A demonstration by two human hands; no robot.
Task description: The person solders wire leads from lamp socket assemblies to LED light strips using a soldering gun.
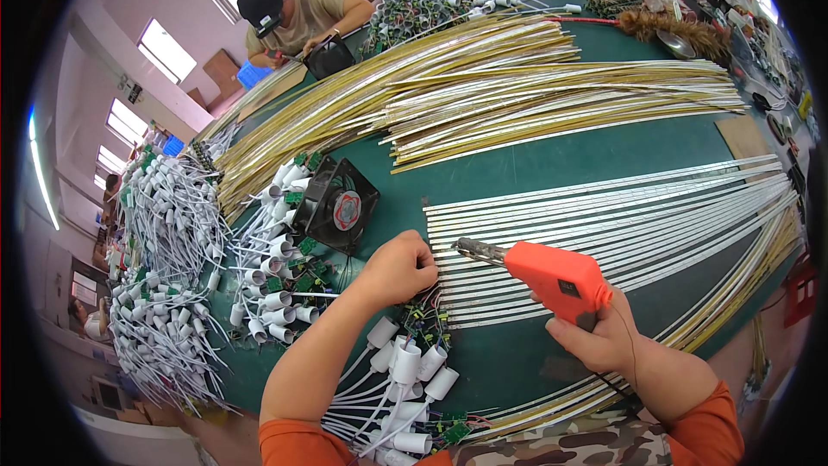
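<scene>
My right hand grips an orange-red soldering gun, its dark metal tip pointing left over the strips. Side by side on the green table lie several long silvery LED strips, their left ends nearly lined up. At those ends rests my left hand, fingers closed together; whatever they pinch is hidden. Just below it, thin wires and small green circuit boards join white cylindrical lamp caps with white cables, bunched near my left forearm. A black square fan stands left of the strips, beyond my left hand.
Bundles of yellow and white strips cover the far table. White lamp caps are heaped along the left. More strips lie at the right and near edges. Across the table, a person in a dark cap works beside another black fan.
</scene>
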